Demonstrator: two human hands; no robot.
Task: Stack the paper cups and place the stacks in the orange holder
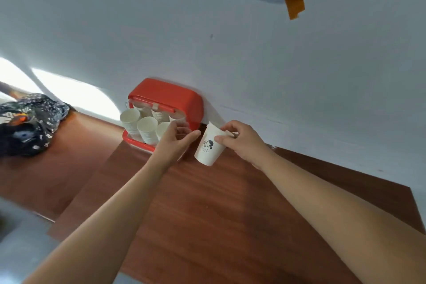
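The orange holder [175, 97] stands against the white wall at the back of the wooden table, its lid raised. Several stacks of white paper cups [147, 129] sit inside it, mouths toward me. My right hand [242, 139] grips a white paper cup [209, 145] with a dark logo by its rim, tilted, just right of the holder. My left hand [177, 143] is open, fingers spread, in front of the holder's right side and close to the held cup without touching it.
The brown wooden table [207, 214] stretches toward me. A dark patterned cloth bundle [30, 124] lies at the far left. A pale sheet with orange tape [294, 3] hangs on the wall above.
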